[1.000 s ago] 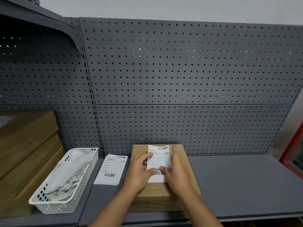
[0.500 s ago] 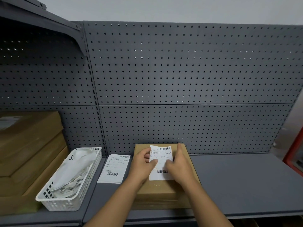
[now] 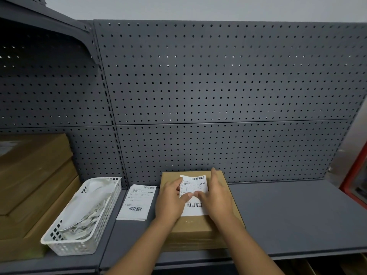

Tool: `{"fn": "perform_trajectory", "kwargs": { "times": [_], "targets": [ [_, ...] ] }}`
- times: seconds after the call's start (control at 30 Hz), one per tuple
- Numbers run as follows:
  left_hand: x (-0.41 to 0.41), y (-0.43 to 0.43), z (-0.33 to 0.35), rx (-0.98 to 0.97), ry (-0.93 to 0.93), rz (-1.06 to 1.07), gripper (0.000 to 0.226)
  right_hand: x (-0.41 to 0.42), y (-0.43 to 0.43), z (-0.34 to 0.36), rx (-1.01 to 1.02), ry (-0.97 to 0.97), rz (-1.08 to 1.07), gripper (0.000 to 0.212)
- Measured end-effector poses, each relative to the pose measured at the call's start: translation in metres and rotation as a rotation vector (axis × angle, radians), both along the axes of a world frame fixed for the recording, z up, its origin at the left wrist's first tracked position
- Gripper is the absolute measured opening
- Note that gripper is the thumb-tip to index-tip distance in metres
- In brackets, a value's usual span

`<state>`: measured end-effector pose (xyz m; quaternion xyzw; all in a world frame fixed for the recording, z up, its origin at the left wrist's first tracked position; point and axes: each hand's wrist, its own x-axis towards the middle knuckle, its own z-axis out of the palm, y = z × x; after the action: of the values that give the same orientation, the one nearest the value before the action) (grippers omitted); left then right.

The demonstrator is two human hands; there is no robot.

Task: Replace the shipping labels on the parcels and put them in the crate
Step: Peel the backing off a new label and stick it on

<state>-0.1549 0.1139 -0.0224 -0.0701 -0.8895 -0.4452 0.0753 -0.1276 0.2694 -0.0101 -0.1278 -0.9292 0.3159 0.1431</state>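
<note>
On top of cardboard parcel (image 3: 198,225), left hand (image 3: 170,201) and right hand (image 3: 216,197) lie flat, thumbs pressing shipping label (image 3: 195,211); best smoothed outward from centre, avoiding wrinkles, sealing edges.

Brown parcel (image 3: 198,225), white barcoded label (image 3: 195,203)
</note>
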Motion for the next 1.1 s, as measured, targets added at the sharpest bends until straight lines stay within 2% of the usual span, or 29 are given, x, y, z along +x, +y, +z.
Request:
{"fn": "perform_trajectory", "kwargs": {
  "times": [0.27,0.47,0.63,0.7,0.8,0.97,1.1],
  "targets": [
    [-0.004,-0.001,-0.006,0.006,0.012,0.018,0.056,0.002,0.001,-0.001,0.03,0.006,0.0,0.087],
    [-0.012,0.002,0.006,0.025,-0.063,0.032,0.052,0.0,0.002,0.014,0.012,-0.025,0.012,0.086],
    [-0.017,0.003,0.022,-0.088,-0.075,0.096,0.044,-0.002,-0.003,0.031,0.002,-0.032,-0.011,0.085],
    [-0.018,0.003,0.023,-0.131,-0.077,0.108,0.045,-0.005,-0.008,0.031,0.056,-0.052,-0.027,0.088],
    [-0.019,0.002,0.018,-0.193,-0.033,0.131,0.033,-0.008,-0.008,0.025,0.17,-0.096,-0.042,0.091],
    [-0.017,0.001,0.005,-0.252,0.041,0.13,0.041,-0.016,-0.002,0.016,0.235,-0.125,-0.036,0.064],
    [-0.017,0.001,0.004,-0.305,0.06,0.127,0.035,-0.014,0.001,0.014,0.222,-0.117,-0.045,0.041]
  ]
}}
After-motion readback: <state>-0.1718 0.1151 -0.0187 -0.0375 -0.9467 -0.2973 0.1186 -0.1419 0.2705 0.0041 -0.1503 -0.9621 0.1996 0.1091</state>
